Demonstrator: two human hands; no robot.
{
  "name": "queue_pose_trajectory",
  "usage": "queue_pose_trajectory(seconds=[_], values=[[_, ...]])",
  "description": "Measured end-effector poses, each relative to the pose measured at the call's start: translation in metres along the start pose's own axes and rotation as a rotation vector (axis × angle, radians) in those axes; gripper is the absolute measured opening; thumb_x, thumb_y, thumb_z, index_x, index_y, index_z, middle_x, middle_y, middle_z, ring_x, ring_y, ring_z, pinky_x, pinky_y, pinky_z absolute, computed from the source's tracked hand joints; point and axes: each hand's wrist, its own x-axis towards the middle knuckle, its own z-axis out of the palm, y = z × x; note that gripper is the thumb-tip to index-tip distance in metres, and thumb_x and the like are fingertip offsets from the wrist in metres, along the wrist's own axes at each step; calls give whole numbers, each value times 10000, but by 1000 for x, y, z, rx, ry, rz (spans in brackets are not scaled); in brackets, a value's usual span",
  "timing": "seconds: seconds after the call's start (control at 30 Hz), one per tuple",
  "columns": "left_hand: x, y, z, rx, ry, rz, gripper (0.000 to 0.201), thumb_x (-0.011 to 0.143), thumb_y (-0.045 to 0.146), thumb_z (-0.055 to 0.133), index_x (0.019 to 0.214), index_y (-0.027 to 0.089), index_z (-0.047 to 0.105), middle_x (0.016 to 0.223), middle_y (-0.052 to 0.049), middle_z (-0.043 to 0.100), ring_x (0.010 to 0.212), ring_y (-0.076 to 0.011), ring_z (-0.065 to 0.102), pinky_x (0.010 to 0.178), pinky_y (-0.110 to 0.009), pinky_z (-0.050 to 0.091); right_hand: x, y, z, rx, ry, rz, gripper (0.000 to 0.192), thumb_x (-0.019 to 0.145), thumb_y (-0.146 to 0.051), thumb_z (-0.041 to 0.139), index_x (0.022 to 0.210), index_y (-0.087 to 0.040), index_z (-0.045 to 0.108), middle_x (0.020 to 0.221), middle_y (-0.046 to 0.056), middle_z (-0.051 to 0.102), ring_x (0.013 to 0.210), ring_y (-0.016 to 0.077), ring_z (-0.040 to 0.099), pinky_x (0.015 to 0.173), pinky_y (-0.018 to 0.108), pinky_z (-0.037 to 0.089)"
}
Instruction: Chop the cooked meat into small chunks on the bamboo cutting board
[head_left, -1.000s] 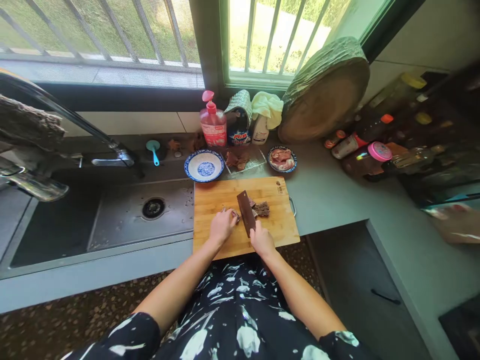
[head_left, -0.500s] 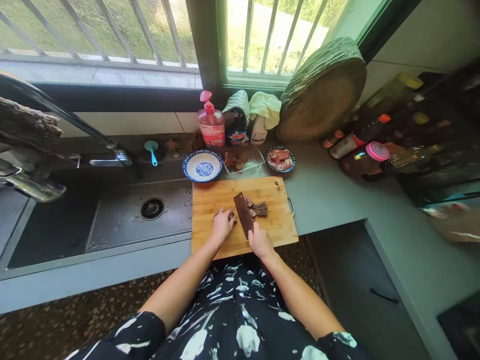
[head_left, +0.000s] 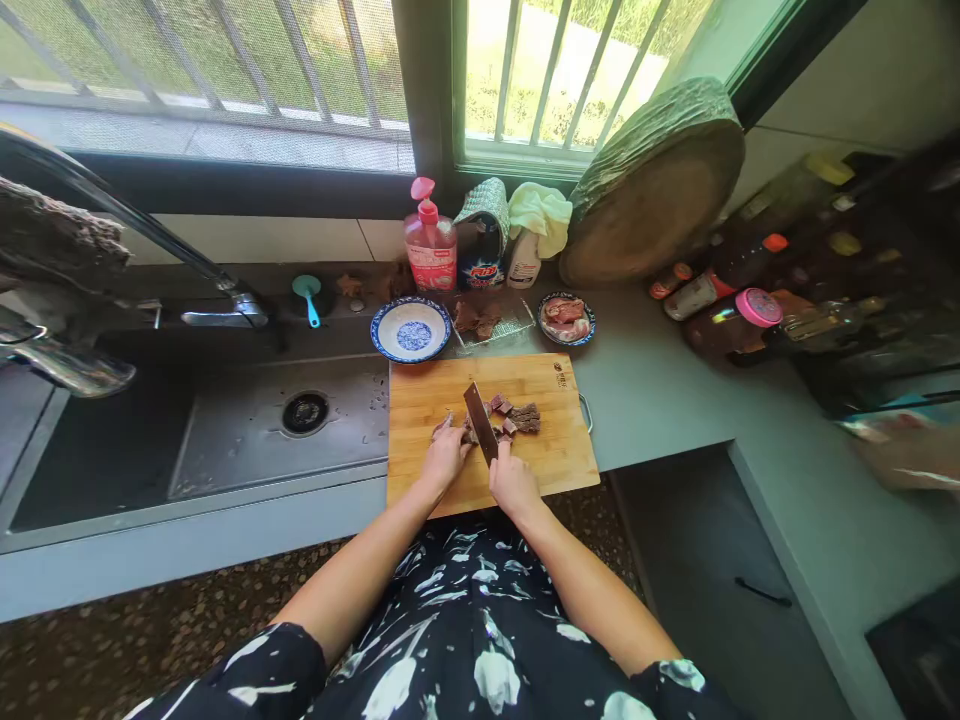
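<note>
**Dark meat under the cleaver on a bamboo board**

A grey countertop (head_left: 660, 400) runs under the barred window, with a steel sink (head_left: 225, 430) sunk into its left part. Against the back wall leans a thick round chopping block (head_left: 660, 190), its bark edge uppermost. In front of the person lies a rectangular bamboo cutting board (head_left: 555, 460), pale and warm in colour, with a small metal handle on its right edge; its left end juts over the sink's corner.

Behind the board sit a blue-and-white bowl (head_left: 411, 330), a smaller dish of pinkish raw meat (head_left: 566, 318) and, between them, a clear tray with brown pieces. A pink pump bottle (head_left: 430, 250) stands further back by the wall.

The right hand (head_left: 513, 485) is clenched around the handle of a cleaver (head_left: 480, 422), whose dark broad blade points away from the person and tilts slightly left. The left hand (head_left: 445, 457) rests on the board just left of the blade, fingers curled down onto a piece of meat that it mostly hides; whether it presses or merely touches is hard to make out.

The cut meat (head_left: 519, 416) lies in the middle of the board, just right of the blade: small, dark reddish-brown chunks, blocky and uneven, bunched in a loose heap.
</note>
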Motion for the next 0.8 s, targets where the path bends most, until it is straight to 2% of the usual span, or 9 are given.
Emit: queue_pose_trajectory(seconds=[0.1, 0.23, 0.4, 0.57, 0.7, 0.8], values=[[1, 14, -2, 77, 26, -62, 274, 799, 304, 523, 1030, 159, 555, 984, -122, 604, 974, -256, 545, 793, -353, 455, 4, 1, -3, -19, -10, -6, 291, 892, -243, 327, 1157, -125, 354, 794, 117, 638, 743, 248, 632, 635, 316, 444], [7, 23, -2, 160, 60, -77, 171, 804, 167, 439, 913, 147, 569, 926, -119, 616, 943, -249, 548, 841, -368, 417, 5, 8, -10, -21, -21, 38, 231, 905, -266, 320, 1091, -144, 384, 802, 114, 633, 746, 232, 630, 635, 302, 436], [5, 8, -8, 50, 68, 41, 252, 761, 75, 430, 955, 182, 551, 974, -78, 626, 955, -223, 533, 851, -344, 409, -4, 14, -9, -21, -28, -16, 258, 905, -286, 319, 1118, -155, 383, 803, 102, 638, 745, 235, 629, 635, 299, 439], [-5, -7, -16, 132, 108, 6, 238, 753, 190, 548, 987, 202, 585, 1089, -82, 600, 943, -268, 486, 785, -374, 404, -8, 4, 0, -29, -50, -59, 243, 899, -263, 328, 1101, -146, 396, 771, 101, 635, 723, 231, 632, 648, 309, 453], [-4, -13, -15, 145, 68, 16, 199, 785, 281, 549, 963, 235, 626, 1038, -66, 629, 899, -267, 476, 720, -362, 394, -6, -6, 5, -59, -34, -73, 199, 887, -213, 333, 1054, -145, 417, 758, 106, 634, 723, 244, 637, 632, 322, 466], [0, -15, -13, 150, 60, 19, 204, 787, 308, 554, 953, 233, 645, 978, -74, 642, 881, -258, 479, 710, -347, 389, -9, -4, 5, -78, -58, -84, 188, 878, -177, 322, 1033, -141, 424, 742, 113, 634, 714, 251, 640, 620, 331, 471]])
